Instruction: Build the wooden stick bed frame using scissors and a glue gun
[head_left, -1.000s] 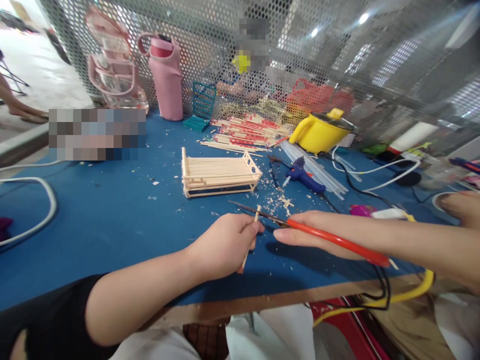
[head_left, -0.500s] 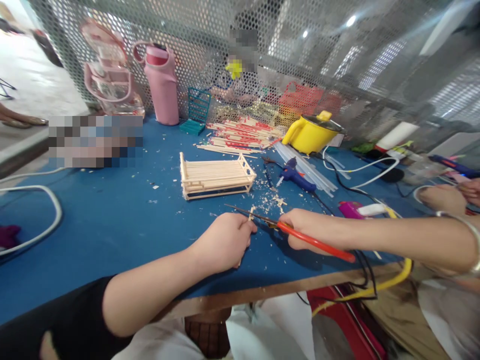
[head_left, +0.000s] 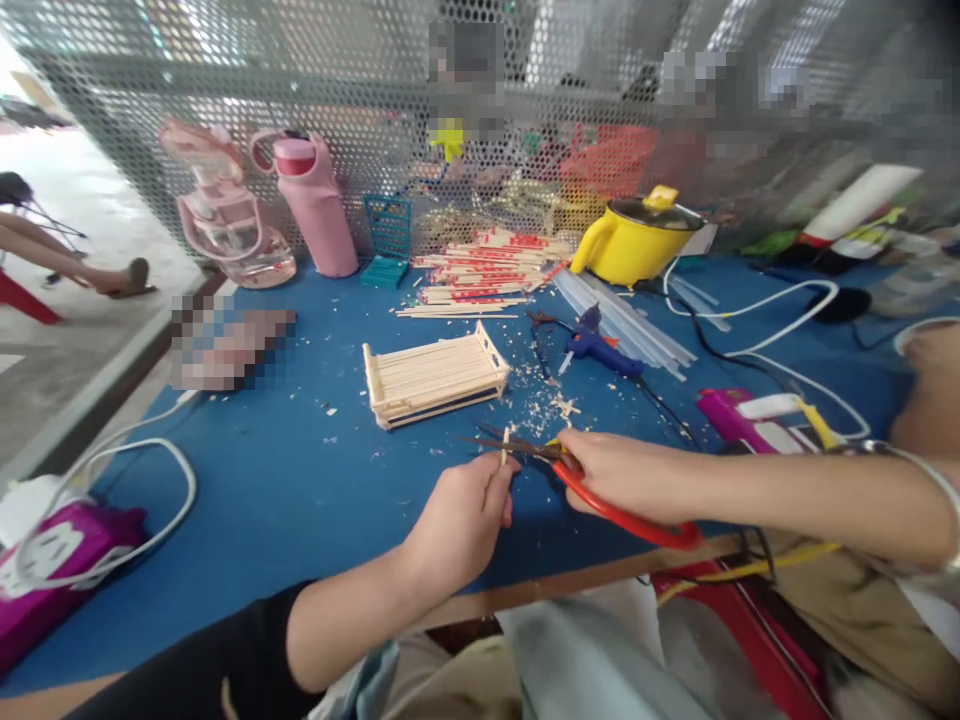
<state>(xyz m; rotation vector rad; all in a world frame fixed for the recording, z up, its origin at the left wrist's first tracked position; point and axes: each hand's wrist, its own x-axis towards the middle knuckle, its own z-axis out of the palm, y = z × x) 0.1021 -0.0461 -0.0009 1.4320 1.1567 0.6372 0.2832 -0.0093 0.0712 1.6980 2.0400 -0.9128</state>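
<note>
Stick (head_left: 505,447) in left grip (head_left: 461,512), end protruding, scissors (head_left: 616,516) at its end

I can read no words, brands or numbers; the red markings on my pale sticks (head_left: 487,270) are too small.

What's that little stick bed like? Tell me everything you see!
The little stick bed looks like pale, unpainted wood. Thin sticks lie side by side for its flat top. Both ends rise higher; the right one is an open frame. A narrow gap runs under the near edge, above a low bar. It stands upright on the blue table, slightly angled, and neither the left hand nor the right hand touches it.
</note>
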